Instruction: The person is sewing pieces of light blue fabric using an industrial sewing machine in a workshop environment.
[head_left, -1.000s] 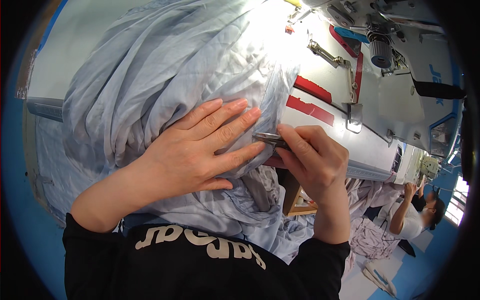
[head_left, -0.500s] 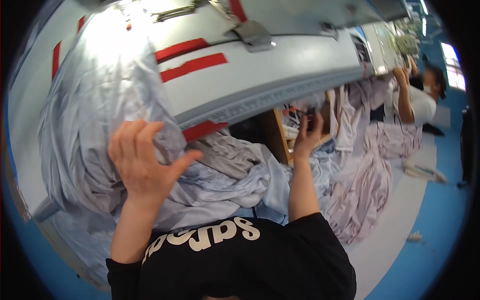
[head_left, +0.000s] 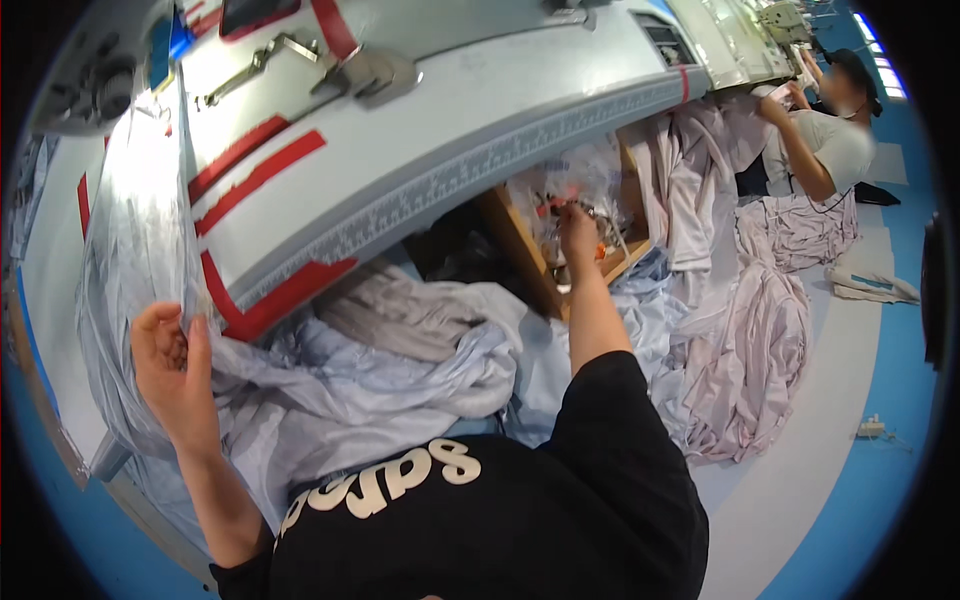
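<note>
My left hand (head_left: 175, 370) is raised at the table's front left, beside shiny pale grey-blue fabric (head_left: 130, 260) that drapes from the tabletop. Its fingers are loosely curled, the thumb stands apart, and I see nothing held. My right hand (head_left: 578, 240) reaches into an open wooden drawer (head_left: 530, 250) under the table edge. Its fingers are bent together over small dark and red items; what they grip is hidden. A crumpled clear plastic bag (head_left: 590, 170) and a small orange piece (head_left: 601, 250) lie in the drawer.
A ruler strip (head_left: 400, 205) and red tape (head_left: 262, 180) mark the white table edge (head_left: 400, 130). A sewing machine part (head_left: 100, 85) stands at the far left. Heaped grey-blue cloth (head_left: 430, 350) lies before me, pinkish cloth (head_left: 750, 340) to the right. A co-worker (head_left: 825, 140) sits beyond.
My right hand has gone down into the drawer and its fingers have closed. My left hand's spread fingers have curled. The view has shifted, showing more of the drawer.
</note>
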